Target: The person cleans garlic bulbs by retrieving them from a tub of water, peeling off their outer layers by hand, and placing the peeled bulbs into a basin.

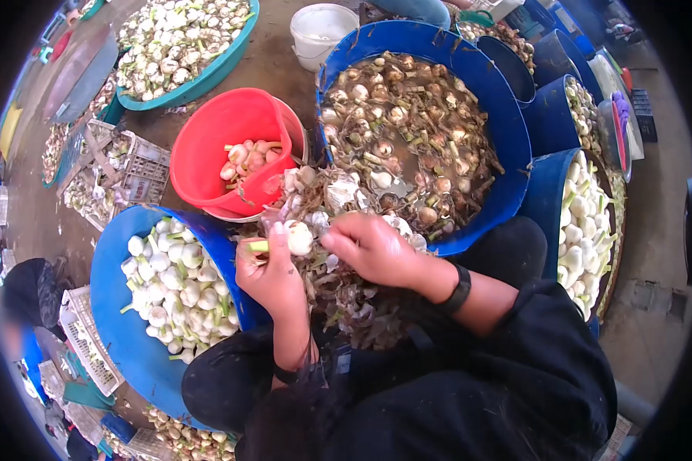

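My left hand (273,265) pinches a white garlic bulb (300,239) by its green stem, with the bulb pointing right. Close beside the bulb, my right hand (369,247) has its fingers curled together; whatever they hold, if anything, is too small to name. Under both hands lies a heap of dry garlic peelings (354,296). Left of my left hand, a blue tub (115,307) holds peeled white bulbs (181,284). A red bucket (207,146) with a few pinkish bulbs (247,157) is just beyond the hands. A large blue tub (507,154) contains unpeeled garlic in murky water.
A teal basin (234,58) full of garlic and a white bucket (323,34) are at the top. Another tub of white bulbs (584,230) is at the right. Plastic crates (146,169) stand at the left, and a person (31,300) is at the left edge.
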Motion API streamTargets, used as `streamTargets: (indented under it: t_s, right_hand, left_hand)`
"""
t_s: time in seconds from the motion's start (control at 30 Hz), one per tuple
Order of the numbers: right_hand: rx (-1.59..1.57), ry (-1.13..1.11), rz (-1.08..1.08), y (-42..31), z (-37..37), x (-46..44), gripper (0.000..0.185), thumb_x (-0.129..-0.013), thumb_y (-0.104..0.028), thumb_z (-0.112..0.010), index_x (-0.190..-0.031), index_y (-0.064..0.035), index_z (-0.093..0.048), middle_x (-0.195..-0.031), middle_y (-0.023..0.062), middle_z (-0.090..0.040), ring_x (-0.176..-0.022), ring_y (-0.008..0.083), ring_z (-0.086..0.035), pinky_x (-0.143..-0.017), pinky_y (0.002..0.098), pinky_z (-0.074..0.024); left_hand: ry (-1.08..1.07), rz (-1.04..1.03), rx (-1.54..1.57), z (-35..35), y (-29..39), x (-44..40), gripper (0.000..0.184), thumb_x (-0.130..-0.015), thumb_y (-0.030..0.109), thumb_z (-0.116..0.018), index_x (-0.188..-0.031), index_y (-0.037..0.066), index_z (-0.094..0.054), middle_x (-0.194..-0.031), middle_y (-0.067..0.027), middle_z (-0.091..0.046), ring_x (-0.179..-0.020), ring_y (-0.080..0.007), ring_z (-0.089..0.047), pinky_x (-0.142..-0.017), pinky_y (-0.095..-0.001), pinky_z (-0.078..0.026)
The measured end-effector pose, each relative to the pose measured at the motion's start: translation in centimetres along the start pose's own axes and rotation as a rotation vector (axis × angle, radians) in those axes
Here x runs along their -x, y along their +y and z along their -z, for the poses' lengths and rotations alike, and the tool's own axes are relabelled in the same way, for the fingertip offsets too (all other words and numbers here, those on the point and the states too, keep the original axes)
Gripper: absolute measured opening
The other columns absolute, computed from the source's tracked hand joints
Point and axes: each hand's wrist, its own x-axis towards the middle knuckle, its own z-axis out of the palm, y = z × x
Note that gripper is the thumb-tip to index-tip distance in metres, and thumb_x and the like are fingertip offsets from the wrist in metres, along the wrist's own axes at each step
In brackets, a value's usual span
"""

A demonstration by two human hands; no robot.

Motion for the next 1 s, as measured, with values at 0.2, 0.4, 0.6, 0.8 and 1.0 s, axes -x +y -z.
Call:
streamTargets:
  t_s: [0.2,0.4,0.6,0.8,1.0]
  right_hand:
    - [0.014,-0.113,-0.1,-1.1,0.7,-2.8,0.025,-0.078,-0.021,-0.058,-0.067,0.0001,-0.052,-0.06,0.0119,-0.056,-0.052,0.0208,-0.058,-0.052,0.0341,-0.045]
    - [-0.621,-0.303,-0.378,1.4,-1.2,-1.2,0.013,-0.086,-0.01,-0.049,-0.079,0.0,-0.055,-0.068,0.0036,-0.059,-0.06,0.0095,-0.06,-0.057,0.0225,-0.0508]
    - [-0.451,0.118,0.018,0.2,-5.8,-1.5,0.035,-0.093,-0.031,-0.04,-0.113,-0.004,-0.048,-0.097,0.0087,-0.057,-0.088,0.0158,-0.056,-0.066,0.029,-0.0491]
    - [-1.096,0.034,-0.669,-0.8,-6.3,-2.9,0.033,-0.094,-0.028,-0.037,-0.089,-0.0016,-0.056,-0.074,0.0081,-0.059,-0.07,0.02,-0.058,-0.066,0.0304,-0.0478]
    - [-1.657,-0.009,-0.729,1.2,-4.8,-2.7,0.04,-0.095,-0.038,-0.029,-0.082,-0.0068,-0.05,-0.081,0.0076,-0.062,-0.072,0.0185,-0.061,-0.067,0.0328,-0.0512]
  left_hand:
    - [-0.171,-0.791,-0.566,-0.3,1.1,0.6,0.021,-0.08,0.004,-0.062,-0.071,0.003,-0.043,-0.071,-0.0001,-0.045,-0.062,-0.0064,-0.042,-0.054,-0.0208,-0.037]
    - [-0.009,-0.181,-0.234,-0.4,0.6,0.8,0.017,-0.086,0.007,-0.054,-0.073,0.005,-0.044,-0.067,0.0014,-0.045,-0.059,-0.0044,-0.042,-0.052,-0.0206,-0.036]
    - [-0.02,-0.254,-0.242,-0.7,-0.3,1.6,0.014,-0.086,0.006,-0.053,-0.076,0.003,-0.044,-0.069,-0.0001,-0.047,-0.06,-0.0061,-0.044,-0.054,-0.0211,-0.038]
    - [-0.09,-0.548,-0.451,-0.5,-0.1,1.5,0.023,-0.087,0.005,-0.049,-0.068,0.002,-0.037,-0.067,-0.0008,-0.036,-0.061,-0.0078,-0.037,-0.055,-0.0254,-0.035]
    - [0.12,-0.042,0.151,-1.3,0.8,0.9,0.018,-0.085,0.009,-0.052,-0.073,0.005,-0.04,-0.067,-0.0013,-0.044,-0.061,-0.011,-0.043,-0.055,-0.0256,-0.037]
